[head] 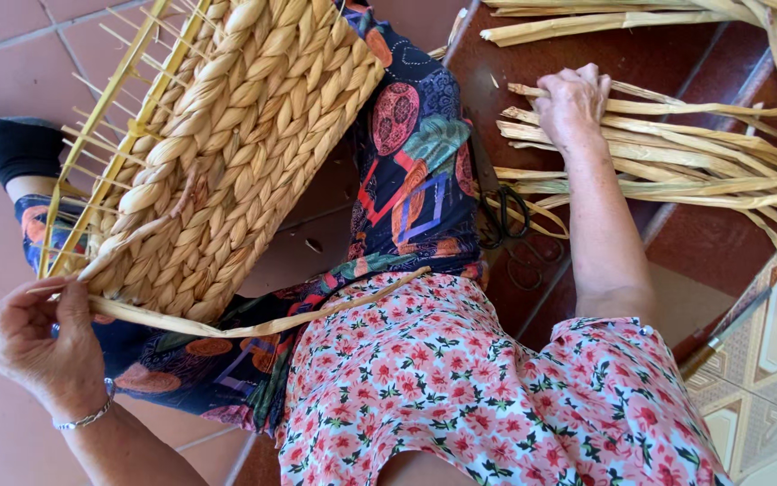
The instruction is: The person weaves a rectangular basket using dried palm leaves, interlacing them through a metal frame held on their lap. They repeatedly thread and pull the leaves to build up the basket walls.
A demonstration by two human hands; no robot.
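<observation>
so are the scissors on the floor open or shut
Shut, as far as shows: the scissors lie flat on the floor tiles, blades together along the patterned trouser leg, dark handle loops side by side.

Bright, even daylight, soft shadows, sharp focus, slight edge distortion.
</observation>
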